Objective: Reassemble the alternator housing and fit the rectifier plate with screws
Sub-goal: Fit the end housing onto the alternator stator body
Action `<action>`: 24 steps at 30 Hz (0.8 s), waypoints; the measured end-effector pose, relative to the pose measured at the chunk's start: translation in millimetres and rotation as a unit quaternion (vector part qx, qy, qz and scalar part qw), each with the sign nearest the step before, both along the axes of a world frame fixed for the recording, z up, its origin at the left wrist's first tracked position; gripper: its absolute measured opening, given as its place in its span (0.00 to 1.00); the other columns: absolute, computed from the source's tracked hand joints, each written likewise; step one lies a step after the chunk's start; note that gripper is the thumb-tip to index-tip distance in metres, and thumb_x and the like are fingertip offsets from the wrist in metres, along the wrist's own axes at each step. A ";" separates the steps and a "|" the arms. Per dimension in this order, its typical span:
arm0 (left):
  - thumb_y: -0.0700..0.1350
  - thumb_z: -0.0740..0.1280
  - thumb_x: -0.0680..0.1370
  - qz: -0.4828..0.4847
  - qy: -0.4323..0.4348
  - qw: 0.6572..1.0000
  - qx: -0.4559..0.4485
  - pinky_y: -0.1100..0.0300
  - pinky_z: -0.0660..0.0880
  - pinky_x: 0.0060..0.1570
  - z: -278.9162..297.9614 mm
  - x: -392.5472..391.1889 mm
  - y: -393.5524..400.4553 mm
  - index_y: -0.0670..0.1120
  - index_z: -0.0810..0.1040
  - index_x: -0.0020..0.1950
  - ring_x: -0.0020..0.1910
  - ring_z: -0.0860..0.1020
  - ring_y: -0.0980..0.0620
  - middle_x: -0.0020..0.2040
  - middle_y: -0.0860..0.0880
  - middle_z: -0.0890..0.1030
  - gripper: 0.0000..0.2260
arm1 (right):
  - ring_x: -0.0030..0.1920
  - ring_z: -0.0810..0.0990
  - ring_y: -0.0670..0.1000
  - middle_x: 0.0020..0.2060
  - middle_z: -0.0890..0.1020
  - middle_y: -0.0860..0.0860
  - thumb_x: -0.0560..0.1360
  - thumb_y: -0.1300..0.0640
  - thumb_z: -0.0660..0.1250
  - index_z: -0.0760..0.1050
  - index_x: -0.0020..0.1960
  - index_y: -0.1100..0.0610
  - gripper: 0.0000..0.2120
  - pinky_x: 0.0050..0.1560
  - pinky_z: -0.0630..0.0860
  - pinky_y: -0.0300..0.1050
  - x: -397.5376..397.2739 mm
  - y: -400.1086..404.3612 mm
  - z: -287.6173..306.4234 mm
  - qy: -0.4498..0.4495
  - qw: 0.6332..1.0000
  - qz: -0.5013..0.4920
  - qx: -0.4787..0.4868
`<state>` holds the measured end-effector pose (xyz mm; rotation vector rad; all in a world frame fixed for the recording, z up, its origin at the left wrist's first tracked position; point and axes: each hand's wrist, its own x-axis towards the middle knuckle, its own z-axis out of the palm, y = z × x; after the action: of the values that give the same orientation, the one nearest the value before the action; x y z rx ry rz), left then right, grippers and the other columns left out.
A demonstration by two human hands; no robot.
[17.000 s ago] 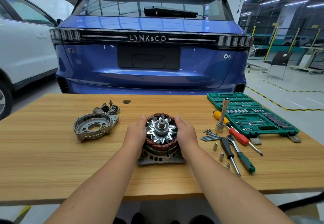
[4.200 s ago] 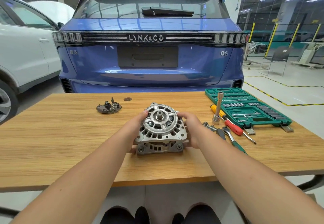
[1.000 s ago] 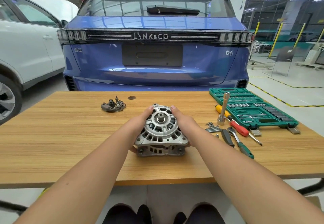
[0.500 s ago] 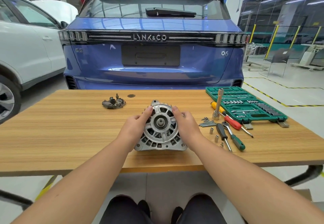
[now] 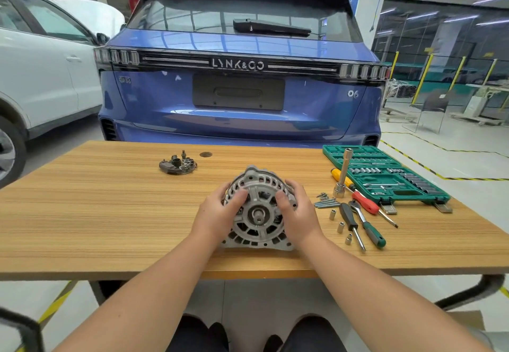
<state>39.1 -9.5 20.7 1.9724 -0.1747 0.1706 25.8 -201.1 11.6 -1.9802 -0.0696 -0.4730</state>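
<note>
The blue car (image 5: 239,87) behind your table (image 5: 96,214) reads "LYNK&CO" across the tail-light bar, with "06" at the lower right of the hatch. You hold the alternator (image 5: 257,211) tipped toward you near the table's front edge, its slotted silver end cover and central shaft facing the camera. Your left hand (image 5: 217,214) and right hand (image 5: 298,215) clamp its two sides, thumbs pressed on the face. The rectifier plate (image 5: 178,164) lies well apart, toward the far left. Loose screws (image 5: 326,202) sit just right of your right hand, beside a ratchet (image 5: 366,223), screwdrivers and a green socket set (image 5: 385,175). Bare wood stretches to the left.
</note>
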 end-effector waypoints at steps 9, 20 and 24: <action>0.75 0.58 0.66 -0.020 -0.076 0.996 0.030 0.68 0.69 0.57 -22.1 11.5 1.0 0.54 0.66 0.79 0.63 0.71 0.66 0.65 0.66 0.75 0.45 | 0.64 0.76 0.48 0.63 0.77 0.46 0.69 0.19 0.53 0.69 0.73 0.54 0.48 0.64 0.73 0.47 6.2 -5.2 -21.0 -0.103 0.994 0.009 -0.034; 0.73 0.63 0.67 -0.078 -0.019 0.997 -0.016 0.40 0.72 0.67 -15.5 13.2 -2.5 0.60 0.63 0.77 0.70 0.73 0.51 0.71 0.54 0.74 0.41 | 0.68 0.73 0.50 0.67 0.74 0.46 0.63 0.15 0.53 0.63 0.76 0.49 0.53 0.69 0.71 0.55 10.0 -13.7 -15.9 -0.014 0.999 0.031 -0.033; 0.72 0.66 0.67 -0.085 0.001 0.996 -0.023 0.40 0.72 0.68 -11.4 9.2 -1.5 0.63 0.60 0.79 0.71 0.72 0.51 0.73 0.54 0.72 0.42 | 0.71 0.72 0.51 0.72 0.72 0.47 0.66 0.20 0.59 0.57 0.79 0.40 0.47 0.69 0.72 0.60 2.9 -21.3 -5.8 0.070 0.994 0.085 -0.014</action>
<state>48.3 -11.0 9.3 1.9013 -0.3332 0.0625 28.7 -222.5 5.9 -2.0091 -0.1551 -0.2229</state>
